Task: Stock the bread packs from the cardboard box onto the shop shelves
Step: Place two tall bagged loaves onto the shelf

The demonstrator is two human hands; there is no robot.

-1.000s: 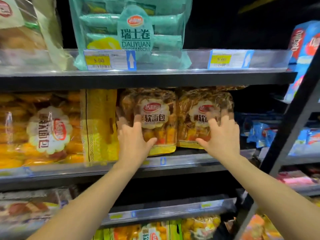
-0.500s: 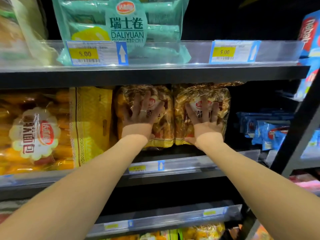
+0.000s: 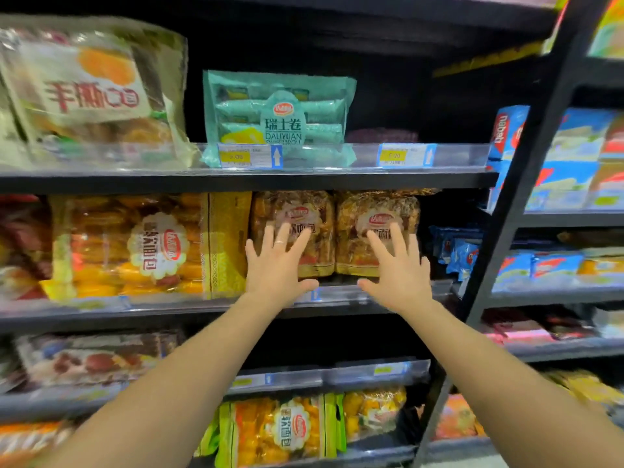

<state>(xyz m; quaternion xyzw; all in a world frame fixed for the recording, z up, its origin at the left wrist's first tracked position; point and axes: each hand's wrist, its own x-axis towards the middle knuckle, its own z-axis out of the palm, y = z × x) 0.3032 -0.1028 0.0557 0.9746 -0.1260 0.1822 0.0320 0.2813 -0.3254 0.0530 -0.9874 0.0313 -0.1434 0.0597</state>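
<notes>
Bread packs (image 3: 293, 206) stand upright side by side, dead ahead, one just past each hand; left hand (image 3: 273, 268) and right hand (image 3: 398, 275) both splayed wide, gripping nothing.

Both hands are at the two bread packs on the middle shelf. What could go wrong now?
The left bread pack and right bread pack stand upright; the left hand and right hand are open, gripping neither, so either could tip forward over the clear rail.
The right bread pack has open space on its right and may lean that way.
Their tops sit close under the upper shelf; hard pushing could crush them.
</notes>
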